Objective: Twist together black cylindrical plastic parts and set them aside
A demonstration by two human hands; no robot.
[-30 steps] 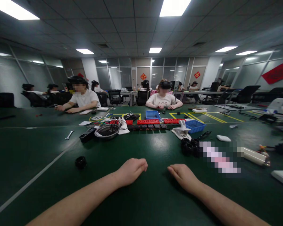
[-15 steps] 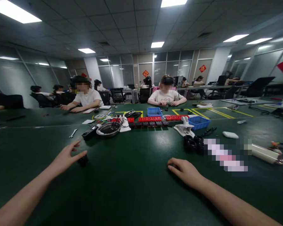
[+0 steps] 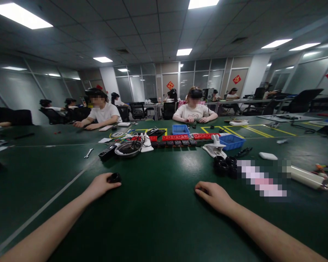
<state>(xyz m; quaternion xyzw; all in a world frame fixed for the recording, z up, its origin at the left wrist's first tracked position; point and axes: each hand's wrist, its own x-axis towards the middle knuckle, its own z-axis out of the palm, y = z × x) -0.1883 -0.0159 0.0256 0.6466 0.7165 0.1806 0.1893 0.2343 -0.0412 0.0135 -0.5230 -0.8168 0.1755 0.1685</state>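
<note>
My left hand [image 3: 100,187] is closed round a small black round piece [image 3: 115,178], with the thumb along its near side, low at the green tabletop. What kind of piece it is cannot be made out. On the right, my right hand [image 3: 212,194] rests on the table with its fingers curled in and nothing visible in them. Several black ring-like pieces [image 3: 222,168] stand together beyond that hand. They look similar in colour and size to the held piece.
Beyond my left hand lie a wrench [image 3: 89,153], a black box-shaped device [image 3: 107,153] and a metal bowl [image 3: 128,148]. Red strips [image 3: 175,137], a white clamp [image 3: 214,147] and a blue tray [image 3: 231,142] line the middle. A person [image 3: 195,109] sits opposite.
My left hand has moved right and its open fingers have closed on the black round piece, which has also shifted right. My right hand stays where it was.
</note>
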